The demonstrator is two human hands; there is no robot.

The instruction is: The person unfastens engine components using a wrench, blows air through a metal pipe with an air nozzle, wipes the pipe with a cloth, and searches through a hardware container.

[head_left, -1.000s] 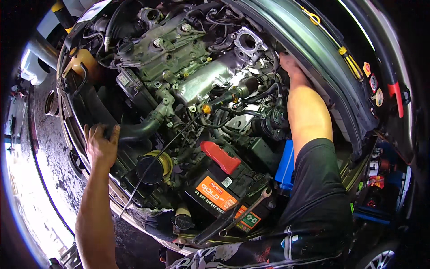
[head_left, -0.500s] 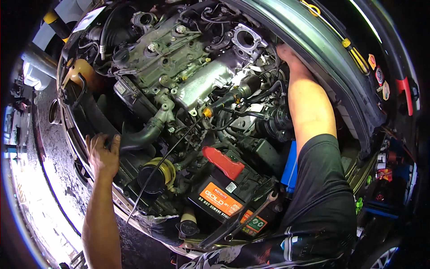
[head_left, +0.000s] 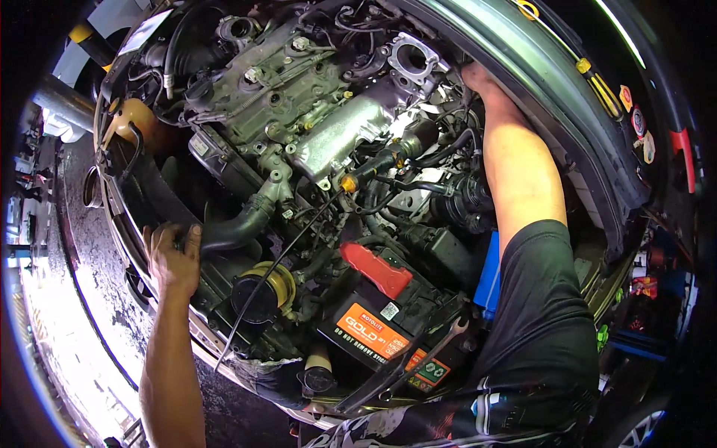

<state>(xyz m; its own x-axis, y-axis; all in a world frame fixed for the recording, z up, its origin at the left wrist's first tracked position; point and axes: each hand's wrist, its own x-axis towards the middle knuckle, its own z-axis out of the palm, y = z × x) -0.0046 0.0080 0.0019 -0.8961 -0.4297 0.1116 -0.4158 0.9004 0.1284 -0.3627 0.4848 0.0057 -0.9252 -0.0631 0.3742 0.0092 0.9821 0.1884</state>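
Left hand [head_left: 173, 261] is palm down at the front rail [head_left: 205, 330], fingers spread and bent over the edge, thumb just beside the near end of the black hose [head_left: 237, 230]. I can't tell if it touches the hose. Right arm runs deep along the far right side of the bay; the right hand [head_left: 473, 76] is under the edge of the green panel [head_left: 497, 46], fingers hidden, so I can't tell whether it's wide, narrow or holding anything.

Engine [head_left: 261, 93] sits between the two arms, silver manifold [head_left: 340, 140] facing me. Metal flange [head_left: 413, 61] is left of the right hand, apart from it. Black cylinder [head_left: 382, 164] with an orange end lies beside the manifold.

Nearer me: battery [head_left: 367, 331] with a red cover [head_left: 376, 270] on top, wrench [head_left: 429, 357] slanted across its right corner. I've got a blue box [head_left: 488, 280] right by the right sleeve [head_left: 534, 291].
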